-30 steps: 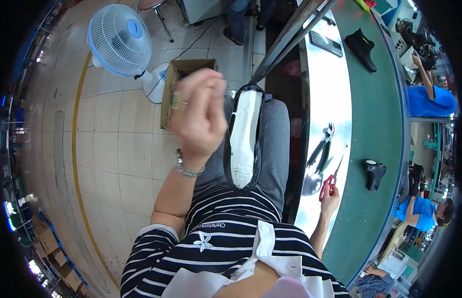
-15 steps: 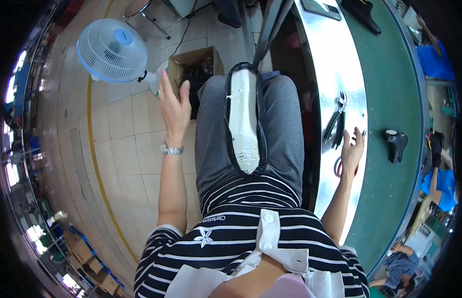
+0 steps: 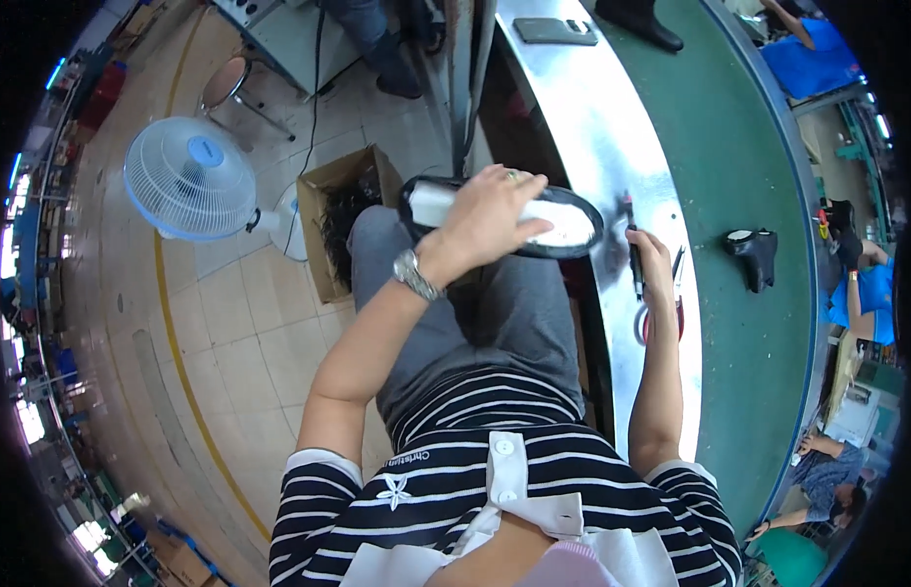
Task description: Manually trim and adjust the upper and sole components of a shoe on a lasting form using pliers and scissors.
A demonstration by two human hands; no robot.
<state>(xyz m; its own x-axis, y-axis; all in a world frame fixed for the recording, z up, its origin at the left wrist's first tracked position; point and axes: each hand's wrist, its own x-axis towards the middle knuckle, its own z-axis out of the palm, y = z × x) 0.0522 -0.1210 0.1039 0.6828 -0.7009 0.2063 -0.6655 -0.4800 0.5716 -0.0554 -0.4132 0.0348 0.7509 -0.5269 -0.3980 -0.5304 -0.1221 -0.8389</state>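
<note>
A black boot (image 3: 585, 233) lies bottom up and crosswise over my lap. Its white insole board (image 3: 571, 221) faces up, ringed by the black upper's folded edge. My left hand (image 3: 483, 220) lies across the middle of it, gripping it with thumb and fingers apart; the palm hides part of the board. On the right, above the metal bench, my right hand (image 3: 655, 262) is closed round black-handled pliers (image 3: 635, 264). Their jaws are blurred. Red-handled scissors (image 3: 680, 321) lie by that wrist, partly covered by it.
The metal bench (image 3: 622, 127) carries a phone (image 3: 553, 31). Beyond it, a green belt (image 3: 729, 186) holds a small black boot (image 3: 754, 259) and another dark boot (image 3: 641, 24). Left of my knees stand a carton of black scraps (image 3: 314, 235) and a fan (image 3: 189, 178). Co-workers sit across the belt.
The boot has turned from lengthwise to crosswise. My left hand has come from the left onto it. My right hand has taken hold of the pliers. The whole view has shifted.
</note>
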